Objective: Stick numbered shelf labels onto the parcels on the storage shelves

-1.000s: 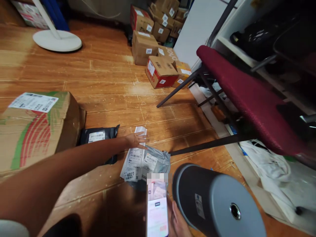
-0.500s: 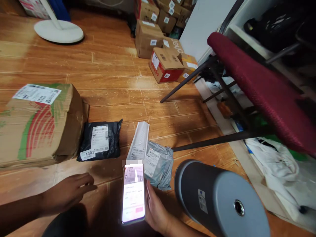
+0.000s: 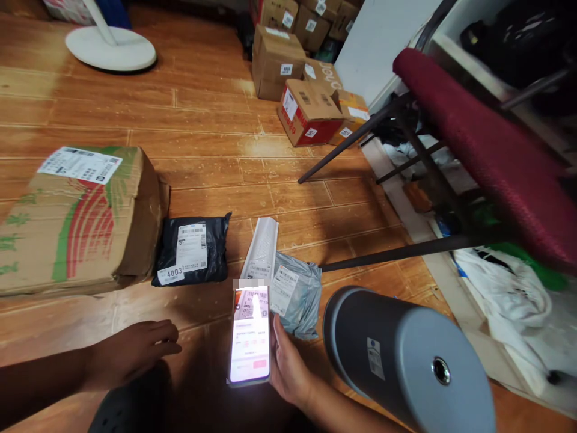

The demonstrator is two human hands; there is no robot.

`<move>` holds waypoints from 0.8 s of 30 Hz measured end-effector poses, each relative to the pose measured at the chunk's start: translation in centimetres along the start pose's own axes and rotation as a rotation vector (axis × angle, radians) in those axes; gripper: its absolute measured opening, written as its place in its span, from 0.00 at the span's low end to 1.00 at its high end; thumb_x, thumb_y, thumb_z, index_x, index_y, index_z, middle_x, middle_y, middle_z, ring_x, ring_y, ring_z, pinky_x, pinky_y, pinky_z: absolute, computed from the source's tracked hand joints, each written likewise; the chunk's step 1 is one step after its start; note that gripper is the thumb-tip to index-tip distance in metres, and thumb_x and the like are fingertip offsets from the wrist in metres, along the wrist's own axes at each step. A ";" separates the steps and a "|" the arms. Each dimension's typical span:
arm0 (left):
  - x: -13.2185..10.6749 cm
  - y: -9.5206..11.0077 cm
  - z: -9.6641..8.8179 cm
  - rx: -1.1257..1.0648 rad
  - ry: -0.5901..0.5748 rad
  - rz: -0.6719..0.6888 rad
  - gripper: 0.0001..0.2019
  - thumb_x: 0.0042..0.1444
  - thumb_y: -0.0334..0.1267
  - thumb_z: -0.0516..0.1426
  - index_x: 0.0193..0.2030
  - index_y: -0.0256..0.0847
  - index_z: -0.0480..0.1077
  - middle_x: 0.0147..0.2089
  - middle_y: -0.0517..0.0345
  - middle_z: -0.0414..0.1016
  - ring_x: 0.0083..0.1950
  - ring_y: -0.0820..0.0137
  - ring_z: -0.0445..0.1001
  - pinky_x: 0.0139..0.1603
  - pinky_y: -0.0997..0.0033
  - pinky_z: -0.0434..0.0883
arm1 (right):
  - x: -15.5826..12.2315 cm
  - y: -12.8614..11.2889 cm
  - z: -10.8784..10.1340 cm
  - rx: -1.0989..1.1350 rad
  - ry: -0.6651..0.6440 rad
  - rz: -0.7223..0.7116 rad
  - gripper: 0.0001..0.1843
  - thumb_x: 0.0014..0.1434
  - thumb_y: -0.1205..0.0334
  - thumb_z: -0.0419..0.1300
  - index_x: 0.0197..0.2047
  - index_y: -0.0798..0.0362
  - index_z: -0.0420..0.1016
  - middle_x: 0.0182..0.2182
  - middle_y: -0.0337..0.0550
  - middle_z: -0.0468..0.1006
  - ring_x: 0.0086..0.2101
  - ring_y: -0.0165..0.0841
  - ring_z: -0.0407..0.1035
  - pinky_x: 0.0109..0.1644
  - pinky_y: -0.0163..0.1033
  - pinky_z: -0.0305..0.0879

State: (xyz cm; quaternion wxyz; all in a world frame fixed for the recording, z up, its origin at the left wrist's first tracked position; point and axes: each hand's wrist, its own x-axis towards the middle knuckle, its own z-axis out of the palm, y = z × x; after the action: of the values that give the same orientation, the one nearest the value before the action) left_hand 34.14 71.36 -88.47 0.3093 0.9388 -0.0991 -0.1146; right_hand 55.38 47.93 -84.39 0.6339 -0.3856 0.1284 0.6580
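Note:
My right hand (image 3: 292, 367) is closed around the edge of a smartphone (image 3: 250, 343), whose lit screen shows a camera picture of a label above a form. Just beyond the phone lie a white bubble mailer (image 3: 262, 243) and a grey plastic parcel (image 3: 297, 294), both labelled; the phone's top overlaps the mailer's lower end. My left hand (image 3: 139, 350) hovers low at the left, holding nothing, its fingers loosely bent and apart. Nearest to it is a black plastic parcel (image 3: 193, 249) with a white label and a "4003" sticker.
A large carton (image 3: 90, 222) sits at the left. A grey cylinder (image 3: 406, 355) lies at the right, below a red-seated chair (image 3: 478, 144). Several labelled boxes (image 3: 311, 111) are stacked at the back. A white round stand base (image 3: 110, 49) is at the far left.
The phone has shifted slightly up and right over the mailer, and its screen now pictures the label. The whole view has swung a little. My left hand is still apart from the parcels.

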 end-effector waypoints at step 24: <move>4.4 0.0 -0.3 0.042 0.093 -0.048 0.27 0.51 0.25 0.51 0.57 0.49 0.66 0.56 0.52 0.72 0.52 0.61 0.71 0.50 0.62 0.71 | 2.3 -1.3 5.1 -0.234 -0.169 0.175 0.40 0.47 0.31 0.59 0.53 0.54 0.73 0.47 0.50 0.80 0.51 0.45 0.70 0.61 0.52 0.56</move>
State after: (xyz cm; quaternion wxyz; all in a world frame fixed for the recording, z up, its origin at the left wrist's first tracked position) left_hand 38.44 70.46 -88.90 0.2909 0.9515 -0.0646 -0.0762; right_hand 55.10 53.21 -82.12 0.5334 -0.3875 0.0301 0.7513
